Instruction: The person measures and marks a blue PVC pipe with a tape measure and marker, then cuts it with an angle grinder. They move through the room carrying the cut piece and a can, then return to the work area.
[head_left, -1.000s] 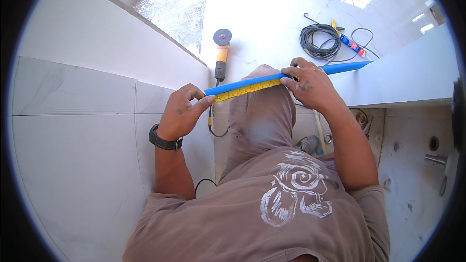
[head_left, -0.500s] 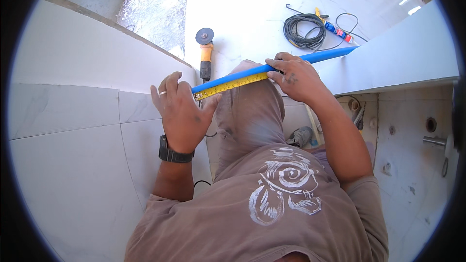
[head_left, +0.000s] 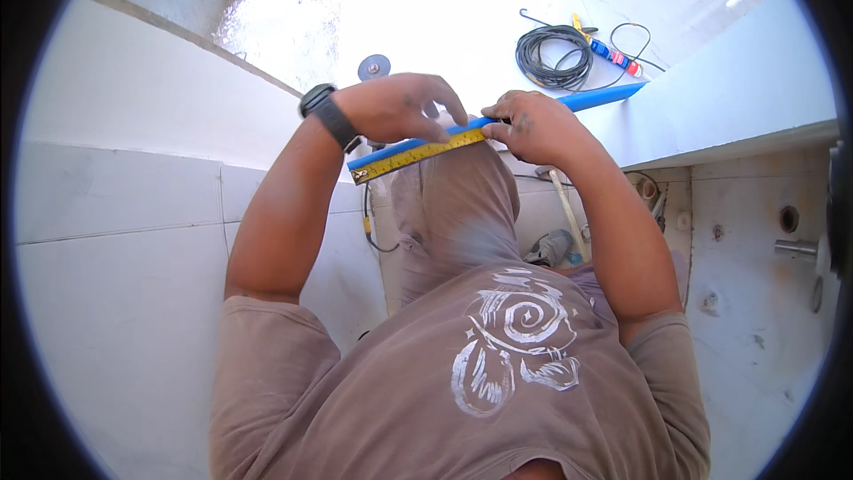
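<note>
A long blue pipe (head_left: 604,97) slants across in front of me. Along its near side lies a yellow tape measure blade (head_left: 400,160), its metal hook at the pipe's left end. My right hand (head_left: 529,127) is closed around the pipe and the tape together, thumb pressed on the near side. My left hand (head_left: 404,107), with a black watch (head_left: 330,116) on the wrist, arches over the pipe's middle. Its thumb and fingers are apart, the thumb over the pipe and tape; whether it touches them is hard to tell. My knee (head_left: 453,187) is beneath the tape.
Beyond my left arm shows the disc of an angle grinder (head_left: 374,67), its body mostly hidden. At the back right lie a coiled black cable (head_left: 555,58) and a blue-and-red tube (head_left: 613,55). White walls stand on both sides; a metal fitting (head_left: 795,249) juts from the right one.
My left hand has left the pipe's hooked end and swung forward and right, over the pipe's middle. My right hand stays on the pipe and tape.
</note>
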Demonstrator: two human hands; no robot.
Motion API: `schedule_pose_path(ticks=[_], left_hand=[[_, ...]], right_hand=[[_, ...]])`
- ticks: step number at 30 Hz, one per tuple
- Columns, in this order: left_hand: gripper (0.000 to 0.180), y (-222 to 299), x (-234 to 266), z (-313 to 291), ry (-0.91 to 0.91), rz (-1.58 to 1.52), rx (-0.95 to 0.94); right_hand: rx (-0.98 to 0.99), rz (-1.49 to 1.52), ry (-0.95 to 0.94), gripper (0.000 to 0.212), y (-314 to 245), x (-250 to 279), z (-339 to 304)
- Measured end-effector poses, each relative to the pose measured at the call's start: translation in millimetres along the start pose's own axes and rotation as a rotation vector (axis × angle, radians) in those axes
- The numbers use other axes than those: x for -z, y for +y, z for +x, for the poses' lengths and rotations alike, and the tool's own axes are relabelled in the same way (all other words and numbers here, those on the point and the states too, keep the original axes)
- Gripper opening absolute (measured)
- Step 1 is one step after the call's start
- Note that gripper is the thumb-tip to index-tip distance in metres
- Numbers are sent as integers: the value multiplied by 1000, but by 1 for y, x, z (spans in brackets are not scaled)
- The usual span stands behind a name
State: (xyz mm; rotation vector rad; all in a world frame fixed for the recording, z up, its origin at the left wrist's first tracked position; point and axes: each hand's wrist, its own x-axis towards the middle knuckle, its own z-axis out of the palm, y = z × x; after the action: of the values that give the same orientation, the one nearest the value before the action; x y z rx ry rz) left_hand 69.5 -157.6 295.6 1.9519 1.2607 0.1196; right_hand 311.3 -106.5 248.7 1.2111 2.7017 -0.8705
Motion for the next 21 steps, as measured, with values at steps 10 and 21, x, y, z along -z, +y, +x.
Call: schedule_pose_path(ticks=[10,21], left_hand=[[39,-16,-17,38,-183,41,-65],[56,-10,-12,47,-286,213,-16]], right_hand=[[-104,47,-300,47,6,21,23],[-108,-38,166,61,15,24,-8]])
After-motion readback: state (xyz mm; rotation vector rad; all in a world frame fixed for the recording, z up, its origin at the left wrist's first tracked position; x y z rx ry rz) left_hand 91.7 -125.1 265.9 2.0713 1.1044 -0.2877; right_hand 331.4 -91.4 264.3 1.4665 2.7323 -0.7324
